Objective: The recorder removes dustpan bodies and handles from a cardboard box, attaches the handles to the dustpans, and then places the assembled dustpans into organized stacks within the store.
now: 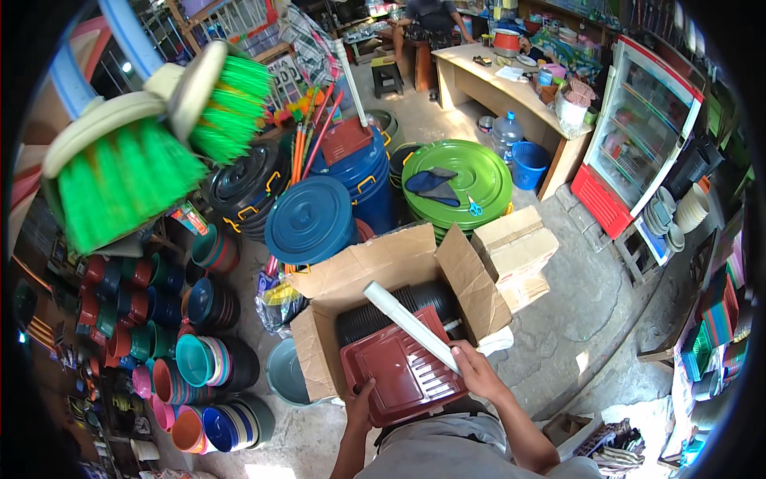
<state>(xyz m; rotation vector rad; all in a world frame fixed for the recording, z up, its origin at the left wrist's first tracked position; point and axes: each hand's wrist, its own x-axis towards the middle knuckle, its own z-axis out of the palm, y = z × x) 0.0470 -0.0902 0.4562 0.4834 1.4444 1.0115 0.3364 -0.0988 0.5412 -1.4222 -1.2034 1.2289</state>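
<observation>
Ideally, both hands, left [359,403] and right [471,369], grasping the dark-red plastic dustpan [401,375], keep it level above the open cardboard box [383,275].

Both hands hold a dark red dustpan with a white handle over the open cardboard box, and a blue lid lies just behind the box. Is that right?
Nearly. In the head view both hands, left hand and right hand, hold the dark red dustpan over the open cardboard box; the blue lid leans upright, not flat.

Dustpan [403,369] showing dark red, its handle [411,323] white; box [399,267] showing brown; lid [311,219] showing blue; brushes [128,180] showing bright green bristles; basin lid [467,180] showing green.
</observation>
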